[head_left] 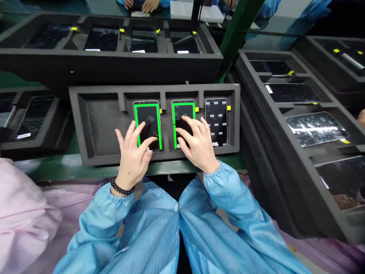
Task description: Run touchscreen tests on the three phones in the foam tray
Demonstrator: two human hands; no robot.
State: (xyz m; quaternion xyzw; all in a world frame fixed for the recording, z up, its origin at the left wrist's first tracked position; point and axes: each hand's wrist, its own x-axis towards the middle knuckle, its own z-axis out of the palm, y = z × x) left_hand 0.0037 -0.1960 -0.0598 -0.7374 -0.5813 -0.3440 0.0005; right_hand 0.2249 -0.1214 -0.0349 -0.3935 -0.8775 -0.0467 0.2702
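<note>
Three phones lie face up in the compartments of a dark foam tray [99, 160]. My left hand [134, 152] hovers over or touches the left phone [149, 121], fingers spread across its screen; a green frame lights its edges. Over the middle phone [182, 110] is my right hand [199, 142], its fingers apart; that screen also has a green border, broken in places on its left side. The right phone [216, 121] shows rows of pale blocks on black. Yellow tabs stick out beside the phones. The tray's leftmost compartment holds no phone.
Another foam tray with several phones [185, 40] stands behind, raised. Stacked trays [256, 114] holding phones flank the right, and one more tray [42, 140] sits at left. A green post [236, 34] rises at the back. Other people's hands [149, 5] show across the bench.
</note>
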